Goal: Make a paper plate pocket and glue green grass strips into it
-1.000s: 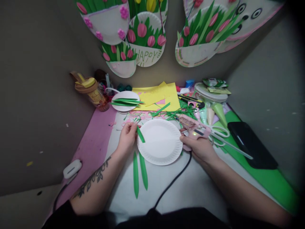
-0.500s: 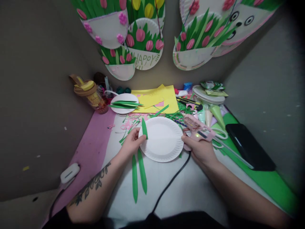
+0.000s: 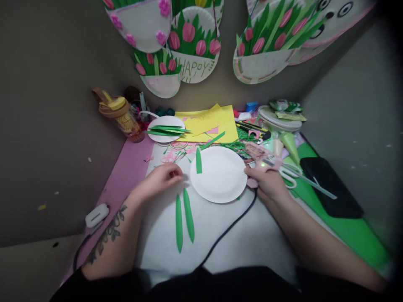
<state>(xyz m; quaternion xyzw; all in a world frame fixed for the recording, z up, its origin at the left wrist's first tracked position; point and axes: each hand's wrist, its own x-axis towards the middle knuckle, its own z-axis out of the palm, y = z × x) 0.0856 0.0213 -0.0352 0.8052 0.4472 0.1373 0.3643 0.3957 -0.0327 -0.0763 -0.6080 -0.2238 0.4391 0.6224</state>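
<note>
A white paper plate (image 3: 220,180) is held just above the white work surface by its right edge. My right hand (image 3: 267,180) pinches that edge under the thumb, its other fingers around the handle of a pink hot glue gun (image 3: 264,157). A clear glue stick (image 3: 315,184) juts from the gun's back. One green paper leaf (image 3: 198,161) lies upright at the plate's left rim. Left of the plate, apart from it, is my left hand (image 3: 165,176), fingers loosely curled, thumb apart, nothing in it. Two green paper leaves (image 3: 183,218) lie below.
A small white plate (image 3: 153,133) carries several green strips at the back left, beside yellow paper (image 3: 204,121). A tumbler (image 3: 124,117) stands far left, a black phone (image 3: 333,188) lies right. The black cord (image 3: 226,230) crosses the front. Paper-plate flower crafts (image 3: 195,46) hang on the wall.
My left hand has let go of the plate and leaf and moved left. The leaf stays on the plate. My right hand still holds the plate and glue gun; the view has shifted slightly.
</note>
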